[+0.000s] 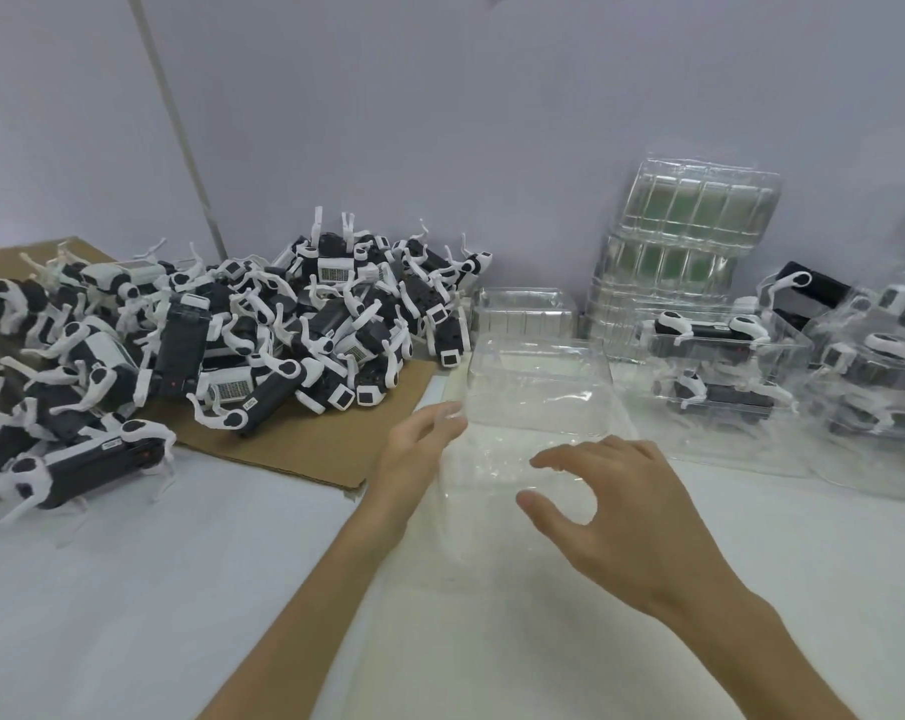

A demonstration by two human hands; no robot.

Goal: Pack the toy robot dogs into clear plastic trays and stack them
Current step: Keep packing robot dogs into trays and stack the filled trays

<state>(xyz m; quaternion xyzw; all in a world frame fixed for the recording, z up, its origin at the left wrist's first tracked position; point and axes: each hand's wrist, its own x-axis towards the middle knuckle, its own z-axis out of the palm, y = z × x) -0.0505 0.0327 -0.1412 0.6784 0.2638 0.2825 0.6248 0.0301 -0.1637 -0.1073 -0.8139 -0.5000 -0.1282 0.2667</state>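
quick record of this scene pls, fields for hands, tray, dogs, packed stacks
left hand: fingertips on left wall of the empty clear tray
right hand: over the tray's near side, grip unclear
loose dogs: piled on cardboard, far left
packed trays: stacked at right
spare trays: leaning against the wall

- Dogs point(263, 345), left of the left hand point(414, 459): black bodies, white legs and heads; some show white panels with a fine dark grid.
- Cardboard point(305, 444) under them: plain brown.
- Counter point(128, 589): white, faintly grey-blue left of the hands, creamier beneath them.
- Tray point(533, 387) between the left hand and right hand point(622, 501): clear, colourless, with pale glints.
- Tray stack point(694, 220), beyond the right hand: clear, green showing through its ribbed squares.
- Packed trays point(720, 366), right of the right hand: clear, black-and-white dogs showing through.
- Wall point(440, 122), beyond both hands: pale lilac-grey.
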